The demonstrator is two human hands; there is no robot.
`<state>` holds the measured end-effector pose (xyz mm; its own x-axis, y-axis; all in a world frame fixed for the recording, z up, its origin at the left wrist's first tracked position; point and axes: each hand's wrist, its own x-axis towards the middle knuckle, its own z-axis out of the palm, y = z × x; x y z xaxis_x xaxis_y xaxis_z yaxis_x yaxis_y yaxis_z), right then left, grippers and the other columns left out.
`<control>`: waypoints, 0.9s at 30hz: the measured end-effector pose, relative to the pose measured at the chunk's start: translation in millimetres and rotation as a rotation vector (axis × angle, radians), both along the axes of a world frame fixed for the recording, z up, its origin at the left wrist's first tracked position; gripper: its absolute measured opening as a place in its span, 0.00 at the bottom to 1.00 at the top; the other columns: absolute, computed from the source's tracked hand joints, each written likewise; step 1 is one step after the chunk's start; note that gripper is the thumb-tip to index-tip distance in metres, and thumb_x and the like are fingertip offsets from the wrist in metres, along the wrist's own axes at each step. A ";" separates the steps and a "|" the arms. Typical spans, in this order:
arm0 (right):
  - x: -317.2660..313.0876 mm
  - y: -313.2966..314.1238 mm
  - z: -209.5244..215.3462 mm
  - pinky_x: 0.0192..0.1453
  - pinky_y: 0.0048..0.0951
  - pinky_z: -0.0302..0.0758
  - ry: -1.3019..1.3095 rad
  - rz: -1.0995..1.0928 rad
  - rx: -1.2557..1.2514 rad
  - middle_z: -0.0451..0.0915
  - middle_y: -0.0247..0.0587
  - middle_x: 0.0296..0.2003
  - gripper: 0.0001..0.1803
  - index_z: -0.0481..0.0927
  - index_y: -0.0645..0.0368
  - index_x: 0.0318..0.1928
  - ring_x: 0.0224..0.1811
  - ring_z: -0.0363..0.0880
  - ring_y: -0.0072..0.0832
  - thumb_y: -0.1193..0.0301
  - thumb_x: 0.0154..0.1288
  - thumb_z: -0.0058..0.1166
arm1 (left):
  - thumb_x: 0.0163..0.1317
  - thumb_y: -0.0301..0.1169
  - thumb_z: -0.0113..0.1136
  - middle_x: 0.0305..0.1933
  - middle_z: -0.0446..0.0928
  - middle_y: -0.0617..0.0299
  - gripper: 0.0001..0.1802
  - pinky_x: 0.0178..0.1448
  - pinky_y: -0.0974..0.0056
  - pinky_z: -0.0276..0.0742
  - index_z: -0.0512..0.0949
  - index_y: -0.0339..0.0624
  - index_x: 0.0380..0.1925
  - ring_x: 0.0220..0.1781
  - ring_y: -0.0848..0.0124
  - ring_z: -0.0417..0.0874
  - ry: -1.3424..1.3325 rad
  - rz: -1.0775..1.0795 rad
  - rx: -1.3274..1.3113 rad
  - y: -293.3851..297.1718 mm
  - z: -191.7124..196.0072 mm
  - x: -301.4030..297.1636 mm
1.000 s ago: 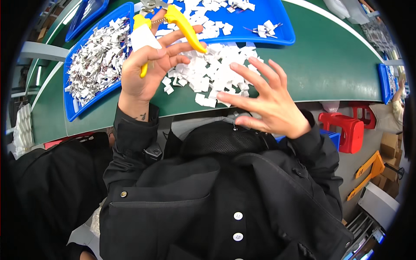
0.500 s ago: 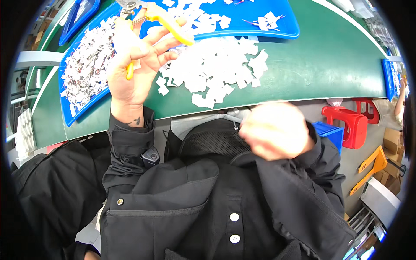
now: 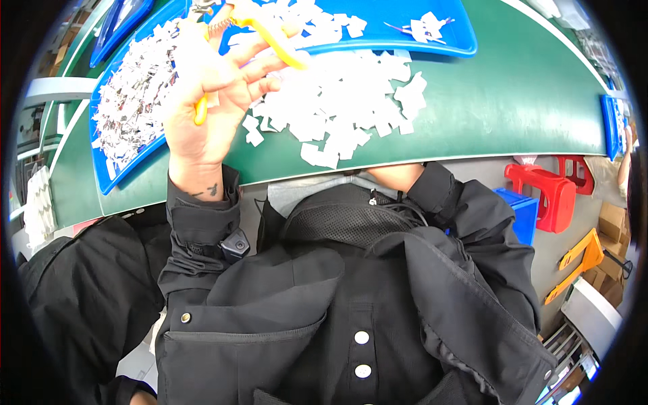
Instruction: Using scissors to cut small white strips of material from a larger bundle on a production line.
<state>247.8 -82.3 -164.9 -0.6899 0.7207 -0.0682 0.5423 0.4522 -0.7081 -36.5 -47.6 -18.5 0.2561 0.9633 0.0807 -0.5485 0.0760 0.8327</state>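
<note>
My left hand (image 3: pixel 206 101) is raised palm-up over the table's front edge. It holds spring-loaded pliers (image 3: pixel 270 37) with yellow handles, one handle lying across the fingers and the other showing beside the palm. The metal jaws are at the top of the picture, partly cut off. My right hand (image 3: pixel 397 175) reaches under the table's front edge near my lap; its fingers are hidden there. A heap of small white pieces (image 3: pixel 337 101) lies on the green table (image 3: pixel 499 101), to the right of my left hand.
A blue tray (image 3: pixel 108 172) full of small white pieces stands at the left. Another blue tray (image 3: pixel 466 40) behind the heap holds more white pieces. Red stools (image 3: pixel 553 199) and a blue bin (image 3: pixel 520 212) stand at the right. A person's dark-clothed body (image 3: pixel 94 297) is close at my left.
My right hand has moved from in front of my chest forward and under the table's edge. My left hand has stayed in about the same place with the pliers.
</note>
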 end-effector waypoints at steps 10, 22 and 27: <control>-4.3 -1.8 -3.2 0.44 0.39 0.76 0.044 0.005 0.192 0.81 0.48 0.35 0.12 0.82 0.60 0.44 0.38 0.81 0.44 0.73 0.59 0.55 | 0.60 0.30 0.51 0.65 0.68 0.36 0.13 0.59 0.50 0.69 0.78 0.32 0.39 0.62 0.43 0.72 -0.055 0.036 -0.100 -4.5 -5.1 -2.4; 36.4 -24.6 107.5 0.41 0.34 0.76 -0.033 0.296 0.114 0.79 0.41 0.31 0.12 0.81 0.61 0.42 0.37 0.79 0.35 0.73 0.57 0.57 | 0.56 0.30 0.50 0.66 0.66 0.36 0.46 0.57 0.54 0.70 0.42 0.44 0.75 0.61 0.48 0.75 0.029 0.036 0.011 -3.3 8.1 7.3; 24.8 7.5 177.1 0.28 0.29 0.73 0.316 0.075 0.721 0.79 0.38 0.29 0.14 0.84 0.64 0.38 0.25 0.76 0.30 0.77 0.46 0.64 | 0.51 0.30 0.48 0.66 0.63 0.27 0.50 0.56 0.58 0.71 0.39 0.46 0.75 0.59 0.47 0.77 0.118 0.101 0.025 -3.8 15.6 8.0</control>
